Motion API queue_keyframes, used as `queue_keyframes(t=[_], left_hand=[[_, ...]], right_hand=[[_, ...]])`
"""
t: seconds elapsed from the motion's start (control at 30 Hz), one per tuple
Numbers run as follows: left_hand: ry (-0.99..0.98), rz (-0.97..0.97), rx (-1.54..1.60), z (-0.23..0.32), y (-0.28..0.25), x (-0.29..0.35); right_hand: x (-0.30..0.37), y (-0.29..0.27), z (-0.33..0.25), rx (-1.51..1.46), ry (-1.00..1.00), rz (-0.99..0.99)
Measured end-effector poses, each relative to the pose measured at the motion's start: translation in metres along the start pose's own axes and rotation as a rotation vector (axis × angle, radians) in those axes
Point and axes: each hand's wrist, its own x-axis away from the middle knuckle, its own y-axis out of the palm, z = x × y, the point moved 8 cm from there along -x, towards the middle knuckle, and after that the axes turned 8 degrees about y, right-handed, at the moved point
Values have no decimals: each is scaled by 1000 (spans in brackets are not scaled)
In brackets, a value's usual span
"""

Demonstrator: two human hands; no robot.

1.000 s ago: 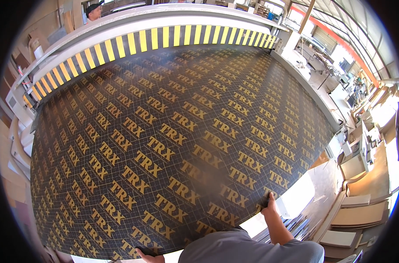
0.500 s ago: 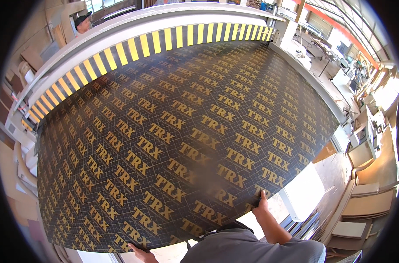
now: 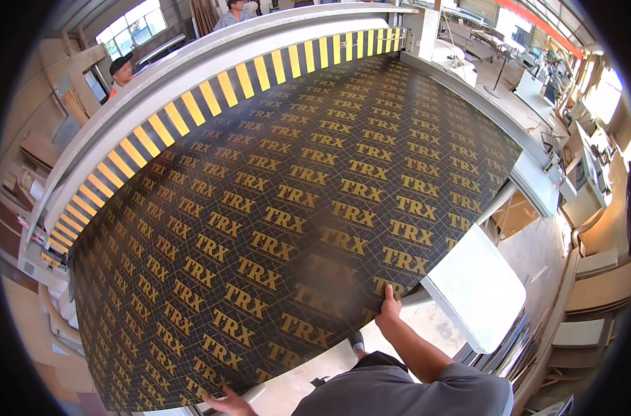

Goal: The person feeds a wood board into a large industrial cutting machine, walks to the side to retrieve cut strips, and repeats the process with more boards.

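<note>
Since the earlier frame, dark patterned panel shifted left across the machine bed. Right hand grips its near edge; left hand clasps its lower edge. Yellow-striped guard beam behind; pale board beside.

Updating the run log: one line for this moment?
left hand: on near edge of big dark patterned panel | right hand: gripping same edge | panel: flat on machine table

Bright daylight from windows top left and open right side, overexposed there. Heavy fisheye bending, black vignette at rim. Soft smear on dark patterned panel near lower edge.
</note>
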Motion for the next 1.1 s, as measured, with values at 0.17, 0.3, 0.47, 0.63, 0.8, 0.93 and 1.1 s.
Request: queue_keyframes(t=[0.17, 0.3, 0.47, 0.63, 0.8, 0.93, 1.1], left_hand=[[545, -732, 584, 190, 76, 84], [1096, -898, 256, 287, 102, 174], [1174, -813, 199, 299, 114, 195], [1175, -754, 176, 287, 114, 190], [1176, -778, 142, 297, 113, 199], [1147, -810, 79, 289, 106, 201], [1108, -840, 7, 292, 104, 211]], right_hand=[[-35, -4, 10, 118, -112, -85], [-14, 2, 18, -24, -42, -302], [-57, -34, 14, 294, 112, -594], [-43, -148, -149, 799, -888, -394], [-35, -357, -297, 1271, -1002, 681], [-12, -445, -290, 1406, -907, 753], [23, -549, -280, 1315, -949, 750]])
